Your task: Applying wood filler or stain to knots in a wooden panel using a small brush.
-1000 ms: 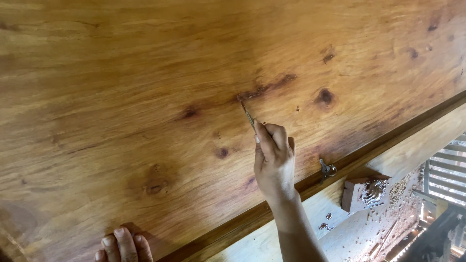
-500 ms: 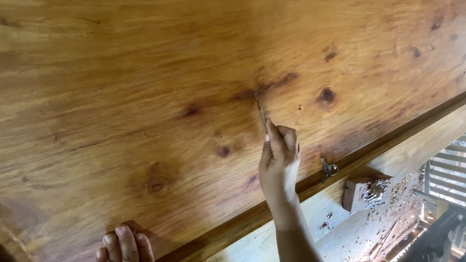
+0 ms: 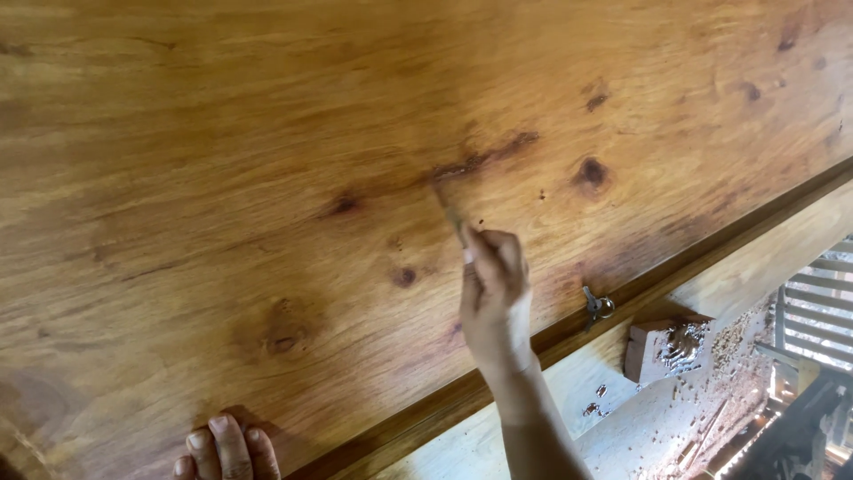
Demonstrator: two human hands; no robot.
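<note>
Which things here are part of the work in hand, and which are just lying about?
In use:
- right hand, holding a thin stick-like tool with its tip at a dark crack
- varnished wood panel
- left hand, fingers resting on the panel's lower edge

Lying about:
- small metal fitting at the panel's edge
- wooden block
- wood chips

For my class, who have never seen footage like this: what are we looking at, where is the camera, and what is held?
The camera sits on a person's head and looks down at their own bare hands. The big surface is a glossy brown wooden board with dark knots. The right hand holds a thin stick-like tool, its tip at a dark crack in the wood. The left hand rests its fingers on the board's near edge. Beyond that edge lie a small metal hook, a pale wooden block and wood chips.
</note>
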